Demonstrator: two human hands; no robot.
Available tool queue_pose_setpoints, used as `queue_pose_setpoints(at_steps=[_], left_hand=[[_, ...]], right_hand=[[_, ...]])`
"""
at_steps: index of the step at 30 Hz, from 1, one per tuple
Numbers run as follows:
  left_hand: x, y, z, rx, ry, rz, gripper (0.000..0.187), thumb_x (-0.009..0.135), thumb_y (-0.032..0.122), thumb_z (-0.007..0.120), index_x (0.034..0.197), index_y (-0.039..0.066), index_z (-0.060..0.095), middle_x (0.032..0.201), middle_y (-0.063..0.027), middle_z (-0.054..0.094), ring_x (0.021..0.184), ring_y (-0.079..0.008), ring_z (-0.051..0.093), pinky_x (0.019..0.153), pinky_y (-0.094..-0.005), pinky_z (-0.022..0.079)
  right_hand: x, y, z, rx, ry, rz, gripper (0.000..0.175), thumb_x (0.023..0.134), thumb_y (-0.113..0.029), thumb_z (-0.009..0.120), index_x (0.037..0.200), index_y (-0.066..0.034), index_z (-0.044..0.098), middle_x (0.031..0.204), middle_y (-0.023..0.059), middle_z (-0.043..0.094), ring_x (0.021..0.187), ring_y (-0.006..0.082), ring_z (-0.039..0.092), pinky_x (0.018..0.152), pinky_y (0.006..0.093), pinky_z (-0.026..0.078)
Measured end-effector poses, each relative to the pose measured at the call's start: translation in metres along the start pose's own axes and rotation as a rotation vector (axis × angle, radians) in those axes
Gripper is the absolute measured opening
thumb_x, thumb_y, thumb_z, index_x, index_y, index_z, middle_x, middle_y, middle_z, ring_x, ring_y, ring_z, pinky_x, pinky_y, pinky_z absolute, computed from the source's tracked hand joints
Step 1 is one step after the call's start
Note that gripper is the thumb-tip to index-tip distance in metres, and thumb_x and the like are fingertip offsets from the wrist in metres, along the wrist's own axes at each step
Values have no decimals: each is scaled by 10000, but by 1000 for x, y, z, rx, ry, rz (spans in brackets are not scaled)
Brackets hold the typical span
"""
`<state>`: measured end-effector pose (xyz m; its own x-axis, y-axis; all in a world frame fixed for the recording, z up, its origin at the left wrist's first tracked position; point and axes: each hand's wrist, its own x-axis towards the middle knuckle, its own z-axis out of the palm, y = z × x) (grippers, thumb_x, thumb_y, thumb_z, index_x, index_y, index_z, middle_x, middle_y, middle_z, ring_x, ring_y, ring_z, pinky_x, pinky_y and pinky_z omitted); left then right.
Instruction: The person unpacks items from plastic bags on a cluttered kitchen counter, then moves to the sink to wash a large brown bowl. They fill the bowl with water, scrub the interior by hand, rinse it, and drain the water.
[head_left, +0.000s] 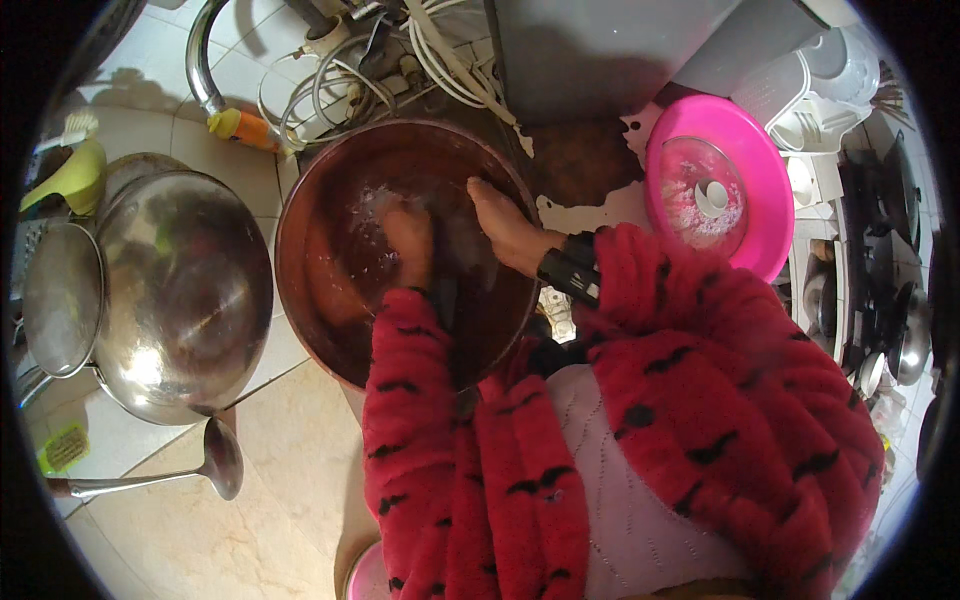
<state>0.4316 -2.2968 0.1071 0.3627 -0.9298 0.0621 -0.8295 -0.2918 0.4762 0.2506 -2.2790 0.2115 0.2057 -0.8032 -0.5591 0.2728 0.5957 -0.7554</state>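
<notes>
A large reddish-brown round basin (315, 300) stands in front of me, with dark liquid and white specks or powder inside. My left hand (409, 236) reaches down into its middle; the fingertips are blurred and hidden, so whether they grasp something cannot be made out. At the basin's right side, my right hand (510, 225) lies over the rim, fingers close together and pointing inward. No object shows in that hand, but its palm side is hidden. Both arms wear red fleecy sleeves (409, 375) with black marks, and a black band circles the right wrist.
At right sits a pink basin (772, 195) holding a round sieve-like disc, white powder and a small white cup (711, 196). A metal wok-like pan (187, 292), strainer (64, 300) and ladle (223, 457) lie left. Behind are a curved metal faucet (199, 67) and loose hoses (322, 82).
</notes>
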Motion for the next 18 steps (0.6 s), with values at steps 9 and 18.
queue_pose_setpoints(at_steps=[9, 18], left_hand=[[-37, 97, -64, -2442, -559, -728, 200, 970, 195, 519, 957, 5, 577, 909, -105, 590, 767, -198, 561, 619, -251, 541], [-50, 139, -92, -924, -30, 357, 255, 948, 173, 493, 845, 7, 656, 1009, -137, 682, 981, -249, 626, 862, -372, 510]], right_hand=[[22, 15, 9, 745, -203, 200, 433, 1001, -442, 460, 1065, -53, 638, 1081, 122, 673, 987, 310, 629, 926, 398, 476], [24, 12, 14, 29, -451, 30, 295, 909, -268, 561, 1114, -62, 609, 1125, 132, 650, 1032, 276, 612, 925, 371, 478]])
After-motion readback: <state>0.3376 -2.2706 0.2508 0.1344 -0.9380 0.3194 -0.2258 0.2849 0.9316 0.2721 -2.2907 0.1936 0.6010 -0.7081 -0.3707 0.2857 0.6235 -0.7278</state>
